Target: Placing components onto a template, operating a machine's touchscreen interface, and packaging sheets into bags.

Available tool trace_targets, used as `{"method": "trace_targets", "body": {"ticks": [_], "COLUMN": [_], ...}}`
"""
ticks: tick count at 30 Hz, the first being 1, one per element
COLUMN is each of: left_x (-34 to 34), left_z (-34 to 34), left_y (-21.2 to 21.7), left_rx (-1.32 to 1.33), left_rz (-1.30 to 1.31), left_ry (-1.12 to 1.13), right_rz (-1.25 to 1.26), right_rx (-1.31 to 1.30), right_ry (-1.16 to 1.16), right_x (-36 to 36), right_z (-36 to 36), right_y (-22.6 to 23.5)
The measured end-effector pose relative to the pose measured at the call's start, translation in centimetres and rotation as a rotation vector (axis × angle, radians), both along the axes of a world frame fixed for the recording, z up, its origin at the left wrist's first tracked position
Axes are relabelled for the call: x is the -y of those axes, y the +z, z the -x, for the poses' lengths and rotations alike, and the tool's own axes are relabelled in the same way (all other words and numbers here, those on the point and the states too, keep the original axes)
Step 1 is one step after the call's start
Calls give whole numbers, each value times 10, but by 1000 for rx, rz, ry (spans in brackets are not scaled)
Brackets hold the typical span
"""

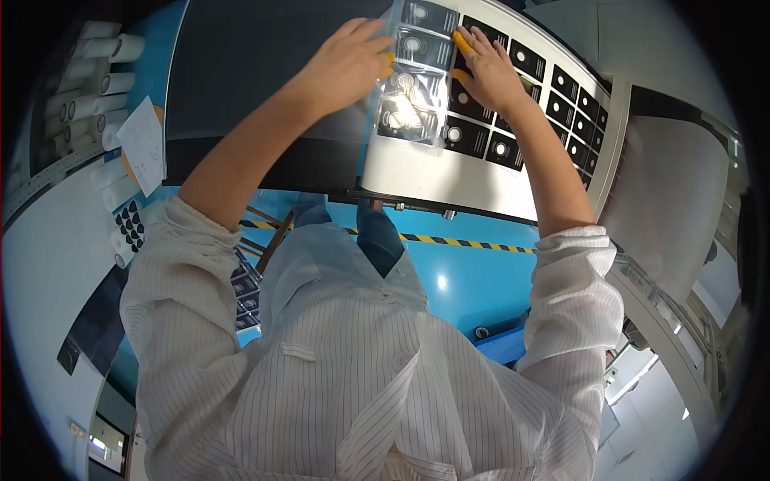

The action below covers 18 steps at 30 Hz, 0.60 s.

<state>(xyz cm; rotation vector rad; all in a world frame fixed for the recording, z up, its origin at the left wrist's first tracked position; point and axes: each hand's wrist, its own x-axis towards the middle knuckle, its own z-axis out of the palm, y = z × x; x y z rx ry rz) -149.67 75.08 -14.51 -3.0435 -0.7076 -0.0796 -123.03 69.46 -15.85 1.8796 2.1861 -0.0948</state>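
My left hand [346,62] grips the left edge of a clear plastic strip [411,88] that carries several black square labels with round silver marks. My right hand [489,72] rests on the strip's right edge, fingers spread, with orange finger cots on some fingertips. The strip lies over a white tray [433,172] on which rows of black square labels [561,100] run away to the right. Both forearms reach up from white striped sleeves.
A dark conveyor surface [257,72] lies left of the tray. White rolls [96,72] and a paper sheet [144,144] sit at far left. A blue floor with a yellow-black stripe [457,239] runs below. A white machine panel [674,192] stands at right.
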Motion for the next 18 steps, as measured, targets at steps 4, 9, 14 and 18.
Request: {"method": "trace_targets", "body": {"ticks": [4, 9, 14, 18], "left_x": [-1, -1, -5, -15], "left_z": [19, 17, 19, 33], "left_y": [-41, -46, -43, -42], "left_rx": [163, 125, 123, -18], "left_rz": [194, 131, 135, 76], "left_ry": [34, -31, -36, -50], "right_rz": [47, 35, 216, 267], "right_rx": [130, 110, 1, -13], "right_ry": [71, 19, -55, -85], "right_x": [-4, 1, -9, -3], "right_z": [-2, -12, 4, 3], "right_y": [4, 1, 41, 43]}}
